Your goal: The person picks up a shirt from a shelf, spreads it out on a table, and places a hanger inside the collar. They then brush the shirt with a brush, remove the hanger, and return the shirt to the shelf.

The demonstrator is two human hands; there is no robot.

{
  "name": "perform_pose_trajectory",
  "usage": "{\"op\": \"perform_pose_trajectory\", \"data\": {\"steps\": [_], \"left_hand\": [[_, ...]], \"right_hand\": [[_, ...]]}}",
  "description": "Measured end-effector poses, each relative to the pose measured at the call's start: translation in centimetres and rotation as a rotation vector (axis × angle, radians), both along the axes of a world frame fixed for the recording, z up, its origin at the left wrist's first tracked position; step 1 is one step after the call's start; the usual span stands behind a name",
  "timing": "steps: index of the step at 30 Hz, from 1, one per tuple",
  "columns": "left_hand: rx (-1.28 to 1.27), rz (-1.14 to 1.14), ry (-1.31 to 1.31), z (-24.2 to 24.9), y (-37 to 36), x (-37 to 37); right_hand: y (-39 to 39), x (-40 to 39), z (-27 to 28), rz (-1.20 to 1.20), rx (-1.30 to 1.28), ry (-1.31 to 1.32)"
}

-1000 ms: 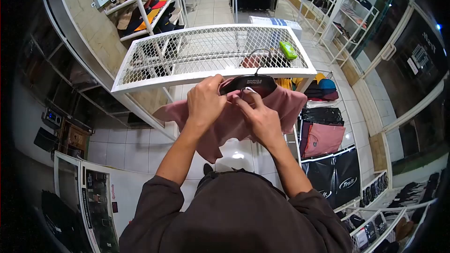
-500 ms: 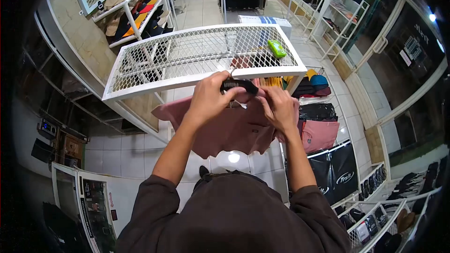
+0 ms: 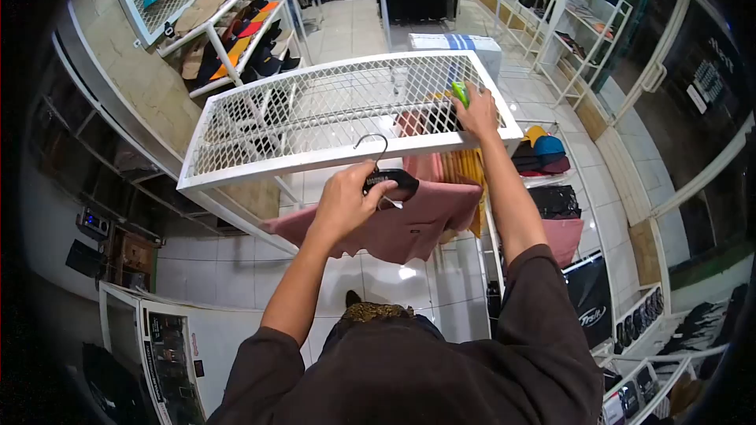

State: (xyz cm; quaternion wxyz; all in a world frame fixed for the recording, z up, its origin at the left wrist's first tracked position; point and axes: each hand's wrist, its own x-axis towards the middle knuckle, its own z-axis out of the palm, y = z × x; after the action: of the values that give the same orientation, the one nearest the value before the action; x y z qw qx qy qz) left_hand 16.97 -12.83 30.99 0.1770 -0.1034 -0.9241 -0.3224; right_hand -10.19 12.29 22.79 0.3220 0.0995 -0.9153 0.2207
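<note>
My left hand is closed around the neck of a black clothes hanger, whose metal hook stands free above the fingers. From this hanger hangs a dusty-pink shirt with a small dark label on its front. Over on the right end of the white mesh rack top, my right hand has its fingers around a bright green packet, partly covering it. What the packet contains cannot be made out.
Yellow and pink garments hang beneath the rack's right end. Beside them, a low stand carries caps and folded black packs. Cap shelves stand at the far left, a glass door at the right.
My right hand has left the shirt's collar and moved up and right to the green packet, which now looks tilted. The left hand still holds the hanger, with shirt hanging lower.
</note>
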Motion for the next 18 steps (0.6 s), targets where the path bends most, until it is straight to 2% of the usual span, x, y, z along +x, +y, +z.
{"op": "perform_pose_trajectory", "data": {"steps": [1,3,4,5,6,9,12,14,15,17,18], "left_hand": [[0.0,0.002,-0.002,0.1,-0.1,0.4],[-0.001,0.015,-0.018,0.3,-1.2,1.1],[-0.01,0.028,-0.033,0.5,-1.8,1.7],[0.007,0.065,-0.075,0.8,-2.4,1.8],[0.024,0.097,-0.123,0.9,-2.9,2.2],[0.161,0.126,-0.074,0.8,-4.1,3.0],[0.204,0.147,-0.081,0.5,-4.6,3.2],[0.219,0.141,-0.1,-0.3,-5.2,2.8],[0.214,0.104,-0.105,-0.1,-4.9,2.8],[0.222,0.084,-0.163,0.8,-4.4,3.1],[0.217,0.061,-0.104,0.8,-4.3,3.2]], "right_hand": [[0.3,-1.0,-0.3,0.082,0.001,-0.111],[0.5,-2.1,-1.0,0.057,0.099,-0.099],[0.1,-1.1,-0.4,0.02,0.039,-0.144],[0.0,-1.0,-1.0,0.006,-0.046,0.013],[-0.2,0.4,-0.8,0.032,-0.201,0.038],[-1.0,9.1,1.9,0.228,-0.583,0.195],[-4.1,22.2,4.7,0.348,-0.697,0.097],[-6.2,26.8,2.5,0.43,-0.636,0.119],[-6.8,28.8,3.0,0.386,-0.428,0.146],[-8.4,30.6,-0.1,0.435,-0.465,0.051],[-8.1,30.5,-1.3,0.385,-0.409,0.111]]}}
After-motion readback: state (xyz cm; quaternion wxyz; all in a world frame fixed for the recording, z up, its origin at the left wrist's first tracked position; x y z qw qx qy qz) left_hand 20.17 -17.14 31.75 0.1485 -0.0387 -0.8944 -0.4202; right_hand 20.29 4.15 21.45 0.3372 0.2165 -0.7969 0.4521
